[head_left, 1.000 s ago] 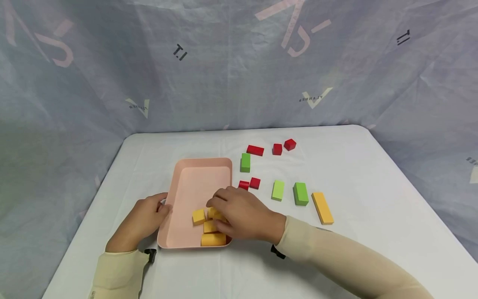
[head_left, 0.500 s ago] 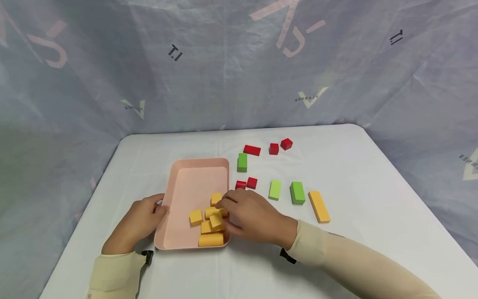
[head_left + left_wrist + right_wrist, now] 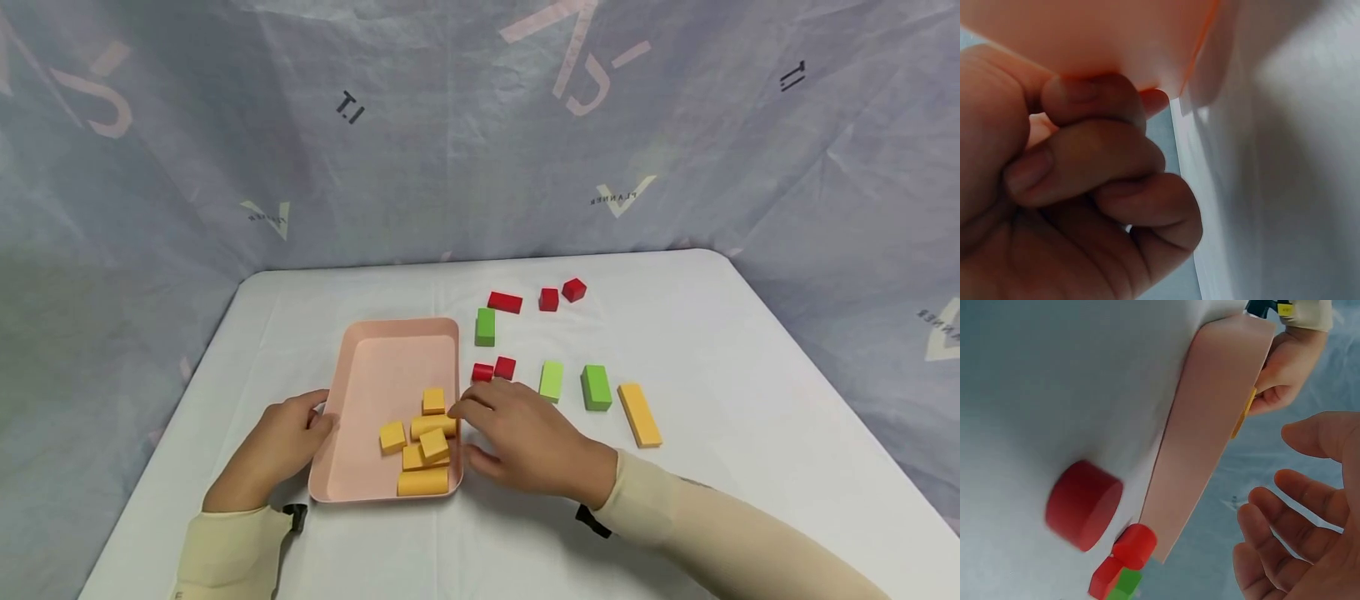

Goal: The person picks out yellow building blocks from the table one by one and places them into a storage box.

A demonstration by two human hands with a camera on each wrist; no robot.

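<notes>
A shallow pink tray (image 3: 375, 383) holds several yellow blocks in its near right part. One small yellow block (image 3: 433, 445) lies on top of a flat yellow block (image 3: 412, 457); a yellow cylinder (image 3: 422, 483) lies by the near wall. My left hand (image 3: 288, 442) pinches the tray's left edge, its fingers curled under the rim in the left wrist view. By the tray's right wall, my right hand (image 3: 525, 437) hovers with parted, loosely bent fingers. Nothing is between its thumb and fingers (image 3: 1266, 531) in the right wrist view.
Right of the tray lie a red cylinder (image 3: 483, 372), a small red block (image 3: 506, 367), a light green block (image 3: 551, 381), green blocks (image 3: 597, 388) and a long yellow block (image 3: 640, 415). Farther back are red blocks (image 3: 505, 302). Grey cloth (image 3: 450, 167) hangs behind the white table.
My right hand has let go of a small yellow block, now on top of the others, and drawn back right past the tray's edge. The left hand keeps its grip on the tray.
</notes>
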